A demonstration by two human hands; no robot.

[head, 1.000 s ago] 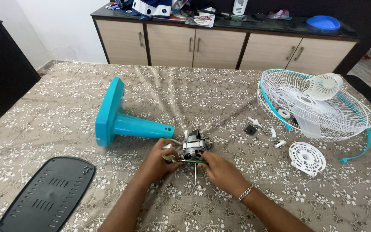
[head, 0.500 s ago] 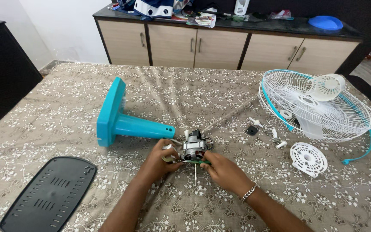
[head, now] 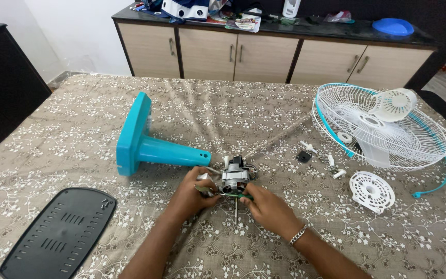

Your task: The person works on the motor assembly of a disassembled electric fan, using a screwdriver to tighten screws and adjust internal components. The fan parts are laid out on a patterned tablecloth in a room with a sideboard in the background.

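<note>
Nothing of note has shifted since the earlier frames: both my hands stay closed on the fan motor (head: 235, 178), which rests on the patterned tablecloth (head: 52, 134) just beside the teal stand (head: 145, 144). My left hand (head: 194, 192) pinches its left side; my right hand (head: 264, 204) grips the lower edge by the shaft. Work on the motor appears to continue. White guard (head: 383, 126) lies well apart.
</note>
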